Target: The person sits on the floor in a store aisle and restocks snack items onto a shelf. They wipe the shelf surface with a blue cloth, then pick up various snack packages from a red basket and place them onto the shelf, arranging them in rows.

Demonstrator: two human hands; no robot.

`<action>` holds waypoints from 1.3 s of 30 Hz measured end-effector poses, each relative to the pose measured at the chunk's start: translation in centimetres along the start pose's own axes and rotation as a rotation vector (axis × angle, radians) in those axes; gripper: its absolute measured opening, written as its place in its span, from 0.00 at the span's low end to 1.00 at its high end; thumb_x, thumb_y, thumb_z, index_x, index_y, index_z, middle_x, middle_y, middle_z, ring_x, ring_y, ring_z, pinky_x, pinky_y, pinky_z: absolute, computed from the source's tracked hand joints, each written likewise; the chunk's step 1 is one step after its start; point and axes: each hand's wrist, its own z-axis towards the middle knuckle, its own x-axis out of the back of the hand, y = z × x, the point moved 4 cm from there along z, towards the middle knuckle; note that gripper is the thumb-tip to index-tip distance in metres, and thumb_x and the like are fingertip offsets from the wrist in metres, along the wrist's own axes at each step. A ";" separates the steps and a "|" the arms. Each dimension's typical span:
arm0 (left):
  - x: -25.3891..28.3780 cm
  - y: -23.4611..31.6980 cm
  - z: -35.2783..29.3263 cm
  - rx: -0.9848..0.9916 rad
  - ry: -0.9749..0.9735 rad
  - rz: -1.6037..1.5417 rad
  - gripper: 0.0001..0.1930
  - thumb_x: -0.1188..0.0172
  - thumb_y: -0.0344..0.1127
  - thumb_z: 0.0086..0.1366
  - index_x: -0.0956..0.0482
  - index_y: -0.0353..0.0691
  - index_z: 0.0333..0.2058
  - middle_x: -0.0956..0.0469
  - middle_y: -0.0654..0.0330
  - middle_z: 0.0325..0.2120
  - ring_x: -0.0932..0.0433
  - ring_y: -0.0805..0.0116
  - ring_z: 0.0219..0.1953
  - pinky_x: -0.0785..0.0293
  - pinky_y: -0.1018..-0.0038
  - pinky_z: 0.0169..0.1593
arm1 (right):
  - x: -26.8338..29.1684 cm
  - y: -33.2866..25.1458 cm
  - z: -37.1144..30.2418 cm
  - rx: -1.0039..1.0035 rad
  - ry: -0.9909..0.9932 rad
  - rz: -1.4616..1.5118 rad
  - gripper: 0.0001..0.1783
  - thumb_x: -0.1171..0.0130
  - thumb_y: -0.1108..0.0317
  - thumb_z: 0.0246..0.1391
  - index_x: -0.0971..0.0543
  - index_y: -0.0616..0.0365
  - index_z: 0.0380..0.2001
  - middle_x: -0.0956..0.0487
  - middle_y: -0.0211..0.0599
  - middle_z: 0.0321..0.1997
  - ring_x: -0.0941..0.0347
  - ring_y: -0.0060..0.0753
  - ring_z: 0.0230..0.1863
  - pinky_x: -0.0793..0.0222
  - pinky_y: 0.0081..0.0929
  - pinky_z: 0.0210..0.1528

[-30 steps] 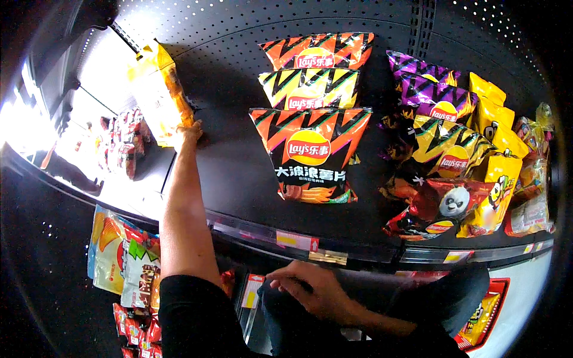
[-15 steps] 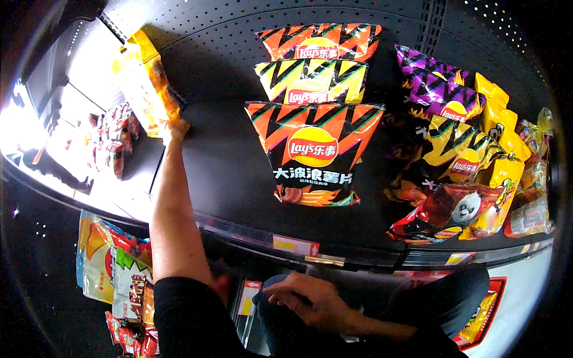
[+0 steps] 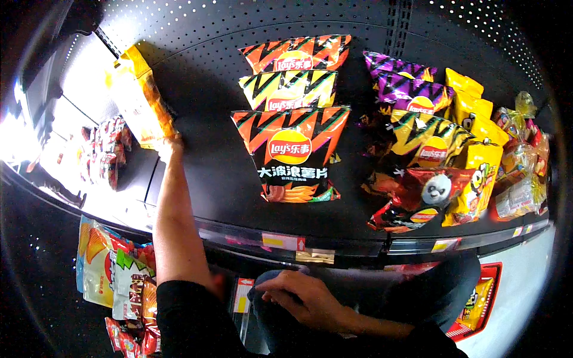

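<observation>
At the left of the black shelf, my left hand [image 3: 171, 148] is closed on the lower end of a yellow snack bag [image 3: 138, 95], which stands tilted; bright glare washes out part of it, and most of the fingers are hidden. My right hand [image 3: 301, 295] rests on my bent knee with its fingers loosely curved and nothing visible in them. Nearest to the held bag on the right is a row of chip bags, one behind another: an orange-and-black bag [image 3: 289, 156] in front, a yellow-and-black bag [image 3: 286, 89] behind it, and another orange bag [image 3: 298, 51] at the back.
Purple bags [image 3: 412, 89], a red panda bag [image 3: 418, 194] and yellow bags [image 3: 474, 179] crowd the shelf's right side. Small dark-red packs [image 3: 107, 152] stand in the glare at left. Below the shelf edge hang more snack bags [image 3: 113, 268]; a red basket [image 3: 494, 292] sits lower right.
The whole view has shifted, so the shelf bags sit further left. My left hand keeps hold of the yellow bag, and my right hand stays on the knee.
</observation>
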 end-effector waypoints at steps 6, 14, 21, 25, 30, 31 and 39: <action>0.7 0.1 -3.5 0.133 0.170 -0.006 0.52 0.31 0.58 0.52 0.48 0.36 0.66 0.31 0.49 0.58 0.26 0.48 0.56 0.25 0.57 0.55 | -0.1 -1.2 -2.3 0.017 0.036 -0.039 0.12 0.44 0.70 0.62 0.24 0.56 0.49 0.22 0.43 0.42 0.24 0.48 0.47 0.28 0.39 0.50; 2.9 8.8 -8.6 -0.095 0.234 -0.275 0.41 0.41 0.52 0.60 0.42 0.28 0.62 0.32 0.38 0.55 0.29 0.44 0.57 0.32 0.54 0.61 | 1.4 -2.9 -6.8 0.200 0.215 -0.178 0.12 0.44 0.76 0.60 0.22 0.59 0.47 0.20 0.40 0.39 0.21 0.37 0.42 0.25 0.32 0.44; 9.1 15.5 -1.6 -0.446 0.576 -0.201 0.16 0.46 0.44 0.60 0.20 0.36 0.36 0.18 0.49 0.33 0.17 0.50 0.32 0.20 0.57 0.35 | 5.2 -2.7 -14.9 0.123 0.398 -0.191 0.11 0.47 0.71 0.62 0.23 0.56 0.47 0.20 0.41 0.39 0.21 0.42 0.42 0.26 0.37 0.48; 12.7 21.1 -4.9 -0.607 0.454 -0.569 0.21 0.47 0.47 0.67 0.20 0.35 0.46 0.17 0.53 0.40 0.18 0.56 0.39 0.21 0.63 0.44 | 8.4 -4.2 -21.1 0.158 0.627 -0.258 0.11 0.46 0.72 0.61 0.23 0.62 0.46 0.20 0.43 0.40 0.22 0.43 0.42 0.26 0.36 0.48; 18.8 27.4 -21.5 -0.869 0.073 -1.071 0.21 0.48 0.43 0.71 0.22 0.32 0.52 0.20 0.52 0.49 0.21 0.61 0.49 0.27 0.69 0.55 | 12.2 -2.6 -31.0 0.072 1.016 -0.199 0.15 0.51 0.64 0.69 0.23 0.59 0.51 0.20 0.34 0.38 0.23 0.23 0.40 0.25 0.25 0.46; 20.5 27.6 -26.2 -0.923 0.072 -1.107 0.20 0.48 0.41 0.71 0.23 0.31 0.52 0.20 0.52 0.50 0.22 0.61 0.50 0.28 0.69 0.56 | 12.9 -2.4 -33.3 0.044 1.124 -0.231 0.15 0.52 0.64 0.69 0.23 0.60 0.51 0.21 0.33 0.38 0.23 0.23 0.40 0.25 0.25 0.46; 27.6 21.4 -50.1 -1.406 0.123 -1.192 0.15 0.50 0.29 0.73 0.26 0.28 0.54 0.23 0.51 0.52 0.24 0.62 0.54 0.31 0.69 0.59 | 22.0 7.5 -60.1 -0.646 1.708 -1.102 0.26 0.35 0.67 0.52 0.28 0.61 0.54 0.22 0.53 0.51 0.27 0.55 0.53 0.31 0.45 0.57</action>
